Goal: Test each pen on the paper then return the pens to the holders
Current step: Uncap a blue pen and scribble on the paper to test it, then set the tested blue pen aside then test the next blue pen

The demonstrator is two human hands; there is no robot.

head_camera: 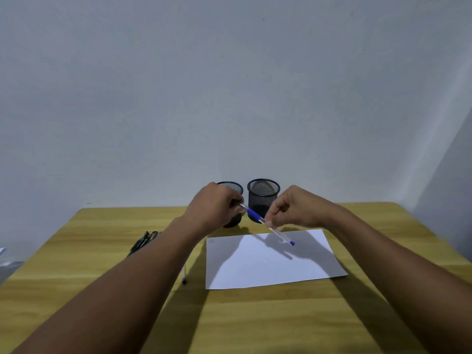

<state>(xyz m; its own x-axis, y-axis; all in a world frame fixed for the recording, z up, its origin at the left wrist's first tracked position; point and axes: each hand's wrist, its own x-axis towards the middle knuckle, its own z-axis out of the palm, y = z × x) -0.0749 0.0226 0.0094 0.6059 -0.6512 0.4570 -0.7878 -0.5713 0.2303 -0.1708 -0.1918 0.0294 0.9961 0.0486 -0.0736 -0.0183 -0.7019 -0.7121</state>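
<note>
two holders (263,198) behind the paper (270,261) — loose pens (143,241) lie left.

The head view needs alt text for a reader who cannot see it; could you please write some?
A left hand and a right hand pinch a blue pen together above white paper on a wooden table. Two black mesh holders stand behind; more pens lie at left.
</note>
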